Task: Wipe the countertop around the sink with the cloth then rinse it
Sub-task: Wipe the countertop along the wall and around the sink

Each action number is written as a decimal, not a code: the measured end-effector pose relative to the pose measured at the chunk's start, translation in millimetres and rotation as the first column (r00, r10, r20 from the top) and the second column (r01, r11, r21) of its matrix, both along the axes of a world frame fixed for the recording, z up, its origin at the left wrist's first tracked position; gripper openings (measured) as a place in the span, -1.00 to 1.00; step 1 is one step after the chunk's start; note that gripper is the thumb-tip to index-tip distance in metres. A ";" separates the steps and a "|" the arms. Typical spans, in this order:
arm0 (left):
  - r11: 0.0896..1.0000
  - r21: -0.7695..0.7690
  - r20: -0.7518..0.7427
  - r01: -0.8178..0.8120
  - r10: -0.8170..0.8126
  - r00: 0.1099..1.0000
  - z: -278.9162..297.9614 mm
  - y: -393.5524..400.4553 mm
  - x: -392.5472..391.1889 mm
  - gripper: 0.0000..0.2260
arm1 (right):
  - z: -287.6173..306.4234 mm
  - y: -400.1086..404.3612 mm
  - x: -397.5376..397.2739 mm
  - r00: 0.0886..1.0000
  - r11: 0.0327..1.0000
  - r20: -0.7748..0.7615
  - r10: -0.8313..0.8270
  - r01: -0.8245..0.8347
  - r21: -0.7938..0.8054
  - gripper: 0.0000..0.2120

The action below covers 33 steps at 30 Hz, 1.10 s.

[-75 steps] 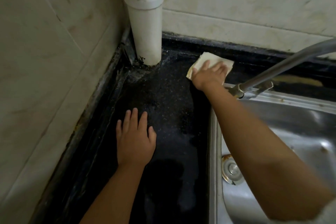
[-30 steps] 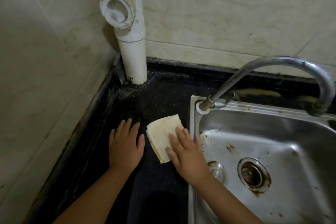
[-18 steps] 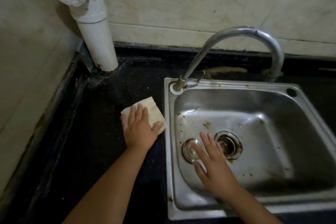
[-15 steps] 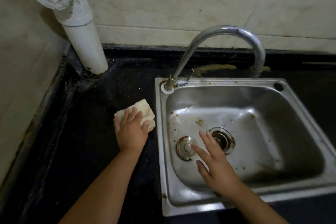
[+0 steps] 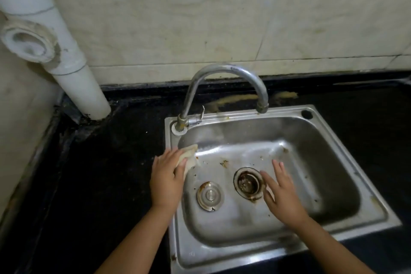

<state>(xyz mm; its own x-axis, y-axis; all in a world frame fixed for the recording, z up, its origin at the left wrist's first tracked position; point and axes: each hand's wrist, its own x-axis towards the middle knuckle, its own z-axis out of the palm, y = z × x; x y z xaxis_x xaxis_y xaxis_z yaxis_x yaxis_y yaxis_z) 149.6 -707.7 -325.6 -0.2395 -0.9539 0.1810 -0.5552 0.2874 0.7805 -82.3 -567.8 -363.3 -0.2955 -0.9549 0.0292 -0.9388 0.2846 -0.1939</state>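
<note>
Cloth (image 5: 188,159), beige and crumpled, sits at the left rim of the sink (image 5: 347,162), center-left of frame, gripped by the left hand (image 5: 165,177). Right hand (image 5: 282,193) hovers over the basin, fingers spread, holding nothing.

Left hand (image 5: 165,179) grips cloth (image 5: 188,158) at left rim of sink (image 5: 322,138); right hand (image 5: 283,196) open over basin beside drain (image 5: 248,182); faucet (image 5: 224,87) behind.

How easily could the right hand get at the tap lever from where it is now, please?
Probably yes: the right hand hovers open and empty over the sink basin, and nothing shows between it and the tap lever; the left hand stays aside with the cloth.
</note>
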 end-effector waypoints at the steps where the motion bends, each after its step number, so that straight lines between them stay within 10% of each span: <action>1: 1.000 0.016 -0.032 0.002 -0.001 0.999 2.0 4.4 -14.5 -0.62 | 6.4 0.9 -10.5 1.000 1.000 -0.015 0.009 -0.009 0.018 -0.61; 16: 0.951 0.277 -0.114 -0.137 0.174 0.978 8.9 27.1 -323.8 -0.70 | 39.2 -51.2 -314.2 0.988 0.958 0.014 -0.154 0.145 0.247 -0.47; 24: 0.974 0.037 -0.034 -0.224 0.225 0.974 16.0 -34.5 -435.9 -0.69 | 16.4 -83.3 -394.1 0.993 0.958 0.098 -0.066 0.035 0.285 -0.45; 28: 0.989 -0.102 0.119 -0.103 0.115 0.986 12.0 -59.9 -465.8 -0.71 | 2.3 -82.7 -402.1 0.999 0.962 0.017 -0.041 0.035 0.272 -0.42; 33: 0.986 0.101 0.573 0.131 -0.165 0.803 -29.9 -68.3 -483.1 -0.64 | -2.9 -83.9 -400.4 0.997 0.979 0.065 -0.032 0.018 0.204 -0.12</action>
